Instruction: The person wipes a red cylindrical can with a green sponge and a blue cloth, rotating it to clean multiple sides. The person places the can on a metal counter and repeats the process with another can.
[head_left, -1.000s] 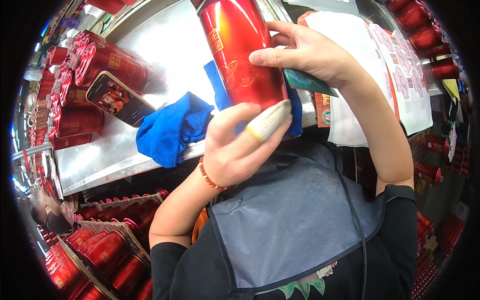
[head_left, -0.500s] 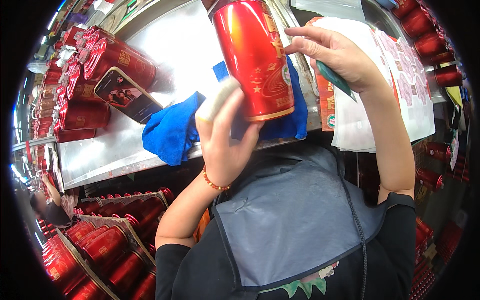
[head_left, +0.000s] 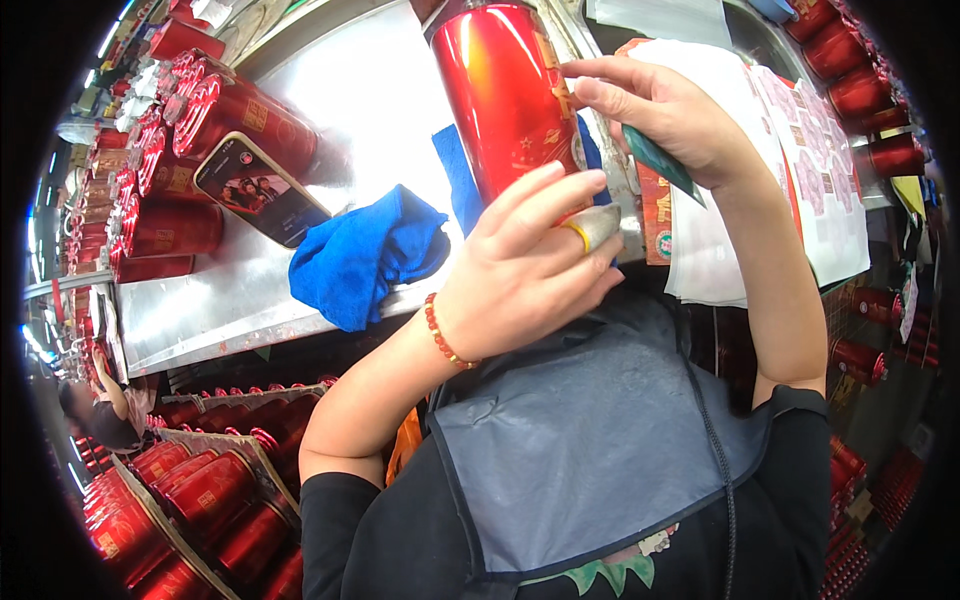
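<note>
A shiny red canister with gold print lies at the top middle of the table, its near end toward me. My left hand reaches across that near end with its fingers stretched out, partly hiding it; a whitish cover with a yellow rim sits on one finger. To the right of the canister, my right hand has a thin green scraper tucked in its curled fingers. The thumb and forefinger of that hand point at the canister's right side; whether they touch it I cannot tell. A blue cloth lies crumpled left of my left hand.
A phone leans against several red canisters at the left of the metal table. White sheets and printed label sheets lie at the right. Crates of red canisters stand below left. Another person is far left.
My left hand has moved right and turned, from beside the canister's near end to across it. My right hand has shifted slightly, with the scraper still in it.
</note>
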